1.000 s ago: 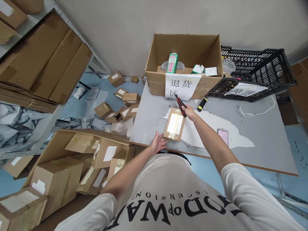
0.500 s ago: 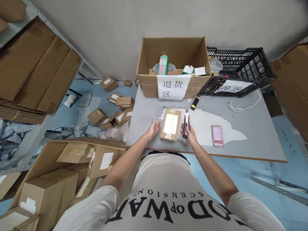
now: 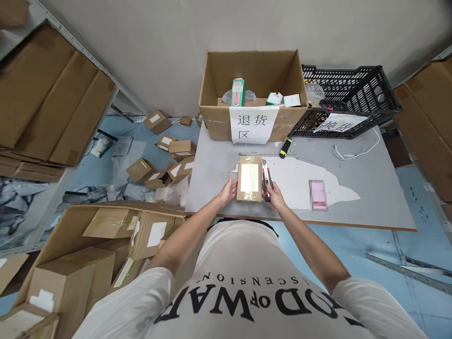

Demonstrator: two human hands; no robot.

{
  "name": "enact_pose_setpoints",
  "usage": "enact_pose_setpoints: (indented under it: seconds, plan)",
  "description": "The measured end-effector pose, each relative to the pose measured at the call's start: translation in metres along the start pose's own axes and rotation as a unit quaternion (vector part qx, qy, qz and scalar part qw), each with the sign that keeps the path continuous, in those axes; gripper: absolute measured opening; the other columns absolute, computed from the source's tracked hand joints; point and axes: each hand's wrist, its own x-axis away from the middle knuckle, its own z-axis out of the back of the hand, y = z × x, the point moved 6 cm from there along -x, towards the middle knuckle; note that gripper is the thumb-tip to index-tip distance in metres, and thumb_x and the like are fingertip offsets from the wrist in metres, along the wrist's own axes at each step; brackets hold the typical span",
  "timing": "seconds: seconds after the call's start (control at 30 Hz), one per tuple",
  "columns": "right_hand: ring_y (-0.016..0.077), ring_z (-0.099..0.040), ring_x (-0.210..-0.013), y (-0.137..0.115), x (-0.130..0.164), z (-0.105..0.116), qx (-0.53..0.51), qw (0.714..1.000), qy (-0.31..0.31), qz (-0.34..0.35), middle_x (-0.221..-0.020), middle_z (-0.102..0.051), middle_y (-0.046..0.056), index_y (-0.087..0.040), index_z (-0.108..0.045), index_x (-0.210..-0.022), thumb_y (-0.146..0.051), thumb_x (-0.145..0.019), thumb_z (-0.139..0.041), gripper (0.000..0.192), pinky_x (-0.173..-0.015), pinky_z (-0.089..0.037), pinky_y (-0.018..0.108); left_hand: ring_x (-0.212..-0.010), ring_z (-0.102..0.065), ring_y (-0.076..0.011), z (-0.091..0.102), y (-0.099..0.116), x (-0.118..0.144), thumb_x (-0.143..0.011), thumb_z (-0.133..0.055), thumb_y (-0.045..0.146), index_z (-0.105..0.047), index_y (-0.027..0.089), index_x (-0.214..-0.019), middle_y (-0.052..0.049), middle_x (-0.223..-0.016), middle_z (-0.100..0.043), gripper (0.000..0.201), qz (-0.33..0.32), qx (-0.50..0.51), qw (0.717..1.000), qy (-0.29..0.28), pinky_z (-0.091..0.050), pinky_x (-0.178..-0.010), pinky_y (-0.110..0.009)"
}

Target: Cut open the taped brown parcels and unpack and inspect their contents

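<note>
Head view shows a small taped cardboard parcel [image 3: 249, 178] lying flat on the grey table [image 3: 370, 188], near the table's front edge and directly in front of the open cardboard carton [image 3: 252, 77]. Left hand [image 3: 228, 192] presses against the parcel's left side, fingers loosely curled around its near corner. Right hand [image 3: 274, 197] sits at the parcel's right side and grips a red and black utility knife [image 3: 265, 178]; the knife lies alongside the parcel's right edge, pointing toward the carton. Blade state cannot be told from this view.

Relative to the parcel:
- Carton stands behind it at the wall, with a white paper sign [image 3: 252, 123] bearing Chinese characters on its front face and small items inside.
- Black plastic crate [image 3: 348, 99] stands behind and to the right, beside the carton.
- Yellow and black marker [image 3: 285, 148] lies behind and slightly right, on the table.
- Blurred pink item [image 3: 317, 194] lies to the right.
- Small boxes [image 3: 165, 162] lie scattered on the floor to the left
</note>
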Motion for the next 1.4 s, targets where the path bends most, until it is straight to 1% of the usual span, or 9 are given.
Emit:
enact_pose_setpoints:
  seconds: [0.17, 0.43, 0.7, 0.87, 0.93, 1.07, 1.17, 1.27, 1.4]
  plan:
    - [0.0163, -0.063, -0.094, -0.034, -0.037, -0.007, 0.057, 0.996, -0.065, 0.026, -0.104, -0.068, 0.001, -0.026, -0.058, -0.095, -0.052, -0.071, -0.069, 0.038, -0.079, -0.051, 0.030, -0.143, -0.011, -0.0172, -0.009, -0.011, 0.015, -0.088, -0.010, 0.067, -0.023, 0.026, -0.147, 0.000, -0.155, -0.017, 0.072, -0.058, 0.037, 0.997, 0.023, -0.020, -0.113, -0.038]
    - [0.0196, -0.066, -0.090, -0.090, -0.105, -0.057, 0.169, 0.957, -0.232, -0.029, -0.097, -0.072, 0.005, -0.020, -0.061, -0.099, -0.036, -0.076, -0.070, 0.030, -0.085, -0.049, 0.036, -0.143, -0.003, -0.0141, -0.047, -0.032, 0.025, -0.080, -0.001, 0.075, 0.000, 0.036, -0.148, 0.007, -0.156, -0.005, 0.078, -0.089, 0.023, 0.996, 0.005, -0.018, -0.113, -0.038]
    - [0.0176, -0.064, -0.070, -0.086, -0.132, -0.072, 0.263, 0.922, -0.273, -0.079, -0.089, -0.073, 0.006, -0.018, -0.064, -0.101, -0.033, -0.076, -0.070, 0.030, -0.066, -0.051, 0.031, -0.143, -0.005, -0.0128, -0.059, -0.045, 0.009, -0.079, 0.004, 0.074, 0.002, 0.029, -0.148, 0.001, -0.156, -0.011, 0.083, -0.039, 0.058, 0.998, 0.005, -0.013, -0.114, -0.037]
    - [0.0189, -0.065, -0.076, -0.074, -0.135, -0.067, 0.236, 0.935, -0.250, -0.084, -0.083, -0.073, 0.005, -0.017, -0.064, -0.097, -0.029, -0.075, -0.071, 0.027, -0.073, -0.051, 0.033, -0.143, -0.007, -0.0135, -0.054, -0.052, 0.001, -0.081, 0.001, 0.073, -0.004, 0.025, -0.149, -0.003, -0.155, -0.015, 0.084, -0.009, 0.057, 0.998, 0.007, -0.013, -0.114, -0.037]
    - [0.0192, -0.066, -0.081, -0.074, -0.136, -0.066, 0.224, 0.945, -0.231, -0.057, -0.084, -0.072, 0.005, -0.018, -0.063, -0.095, -0.031, -0.074, -0.072, 0.027, -0.079, -0.050, 0.034, -0.143, -0.010, -0.0174, -0.047, -0.051, 0.001, -0.081, -0.012, 0.075, -0.013, 0.025, -0.149, -0.003, -0.155, -0.016, 0.084, 0.002, 0.025, 1.000, 0.016, -0.015, -0.114, -0.039]
    - [0.0199, -0.064, -0.091, -0.089, -0.126, -0.046, 0.193, 0.963, -0.176, 0.063, -0.093, -0.071, 0.005, -0.020, -0.061, -0.095, -0.043, -0.072, -0.071, 0.033, -0.088, -0.048, 0.037, -0.137, -0.030, -0.0313, -0.024, -0.029, 0.012, -0.074, -0.054, 0.067, -0.045, 0.020, -0.136, -0.009, -0.147, -0.037, 0.079, -0.018, -0.169, 0.983, 0.064, -0.021, -0.112, -0.045]
    - [0.0203, -0.064, -0.093, -0.099, -0.099, -0.006, 0.153, 0.974, -0.098, 0.132, -0.099, -0.069, 0.005, -0.023, -0.058, -0.099, -0.052, -0.071, -0.068, 0.042, -0.089, -0.048, 0.039, -0.128, -0.040, -0.0358, -0.006, 0.009, 0.024, -0.071, -0.061, 0.062, -0.055, 0.022, -0.128, -0.008, -0.138, -0.049, 0.069, -0.079, -0.312, 0.941, 0.103, -0.023, -0.112, -0.046]
    - [0.0191, -0.067, -0.080, -0.087, -0.060, 0.042, 0.153, 0.982, -0.025, 0.112, -0.097, -0.068, 0.005, -0.023, -0.055, -0.100, -0.057, -0.070, -0.068, 0.047, -0.077, -0.053, 0.037, -0.139, -0.021, -0.0364, 0.006, 0.054, 0.025, -0.067, -0.067, 0.060, -0.049, 0.023, -0.133, -0.006, -0.149, -0.033, 0.078, -0.156, -0.421, 0.881, 0.149, -0.011, -0.116, -0.045]
    - [0.0108, -0.057, -0.048, -0.052, -0.013, 0.081, 0.182, 0.982, 0.015, 0.044, -0.088, -0.066, 0.004, -0.021, -0.052, -0.101, -0.059, -0.069, -0.066, 0.051, -0.047, -0.049, 0.028, -0.140, 0.013, -0.0394, 0.004, 0.087, -0.002, -0.051, -0.076, 0.062, -0.024, 0.018, -0.146, -0.010, -0.157, 0.001, 0.116, -0.190, -0.574, 0.790, 0.108, 0.009, -0.112, -0.053]
